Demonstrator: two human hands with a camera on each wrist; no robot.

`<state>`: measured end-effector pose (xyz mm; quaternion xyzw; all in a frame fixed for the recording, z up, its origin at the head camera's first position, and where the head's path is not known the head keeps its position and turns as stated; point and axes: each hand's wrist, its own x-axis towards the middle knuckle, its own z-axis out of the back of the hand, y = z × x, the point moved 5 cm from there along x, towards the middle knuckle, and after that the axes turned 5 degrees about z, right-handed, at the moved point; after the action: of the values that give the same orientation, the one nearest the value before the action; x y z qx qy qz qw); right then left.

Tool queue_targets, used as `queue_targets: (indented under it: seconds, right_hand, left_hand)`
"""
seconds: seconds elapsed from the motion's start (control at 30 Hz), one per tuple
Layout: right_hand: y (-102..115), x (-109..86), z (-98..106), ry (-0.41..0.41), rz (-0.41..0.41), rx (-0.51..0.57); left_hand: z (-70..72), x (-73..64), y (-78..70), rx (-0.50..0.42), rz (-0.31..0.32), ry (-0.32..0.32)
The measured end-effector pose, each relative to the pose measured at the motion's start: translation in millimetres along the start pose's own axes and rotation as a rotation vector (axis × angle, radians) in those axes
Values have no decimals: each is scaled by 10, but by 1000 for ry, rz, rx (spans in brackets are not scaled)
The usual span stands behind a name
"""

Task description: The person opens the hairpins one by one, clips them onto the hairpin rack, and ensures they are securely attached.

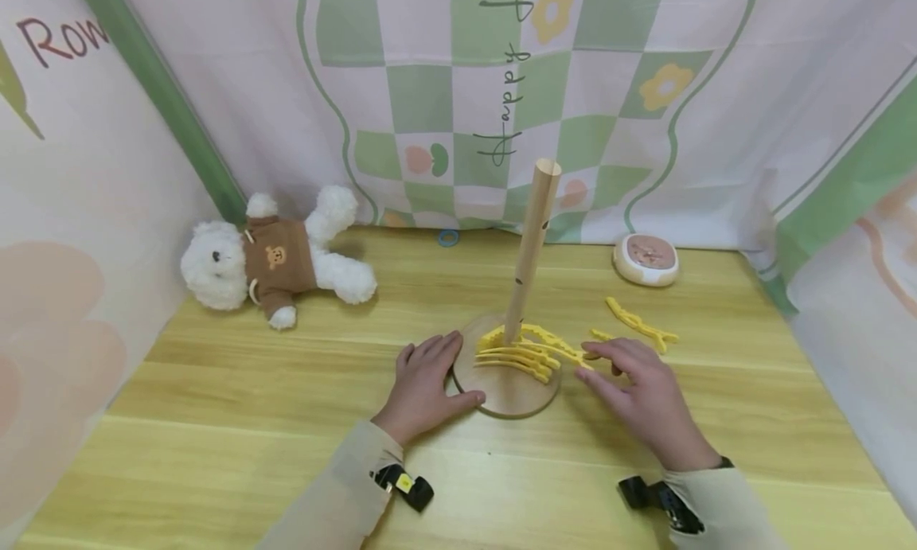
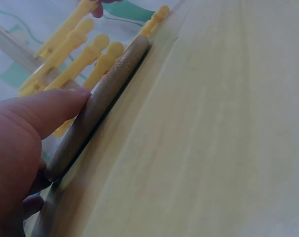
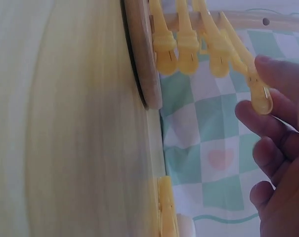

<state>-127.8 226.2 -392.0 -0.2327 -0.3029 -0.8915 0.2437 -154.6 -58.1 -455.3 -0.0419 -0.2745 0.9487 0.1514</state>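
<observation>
A wooden post (image 1: 533, 239) rises from a round wooden base (image 1: 510, 403) on the table. Around its foot, one above another, several yellow alligator hair clips (image 1: 521, 360) jut out over the base. My left hand (image 1: 426, 387) rests at the base's left edge, fingers stretched along the rim; its thumb (image 2: 65, 103) touches the rim in the left wrist view. Thumb and fingertips of my right hand (image 1: 641, 391) pinch the rounded end of the uppermost hair clip (image 3: 259, 96). That clip's far end reaches the post, and its tip is hidden among the others.
Loose yellow hair clips (image 1: 641, 325) lie on the table beyond my right hand. Farther back are a white-and-pink rounded device (image 1: 646, 259) and a small blue ring (image 1: 448, 237). A white plush toy in a brown shirt (image 1: 281, 254) lies at the left. Printed cloth (image 1: 423, 96) hangs behind.
</observation>
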Motion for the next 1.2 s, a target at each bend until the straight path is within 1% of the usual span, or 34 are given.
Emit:
queue_targets:
  seconds: [0.17,0.27,0.4,0.57,0.7,0.9,1.2]
  right_hand:
    - [23,20,-27,-5,6,16]
    - [46,39,-52,-10,7,30]
    - [84,68,-98,-7,5,45]
    - [116,101,-143,9,-4,35]
    - [129,117,-146,16,-13,22]
    - [151,158,-170,33,5,24]
    - [202,241,-239,83,32,37]
  left_hand:
    - [-33,23,7,8,11,-14]
    - [-26,27,-1,17,18,-19]
    - [-10,23,-20,28,23,-5]
    - [-14,29,-35,36,22,7]
    - [-28,39,-30,41,17,-3]
    - [-24,38,-41,45,12,-10]
    - [-24,32,-62,46,9,-7]
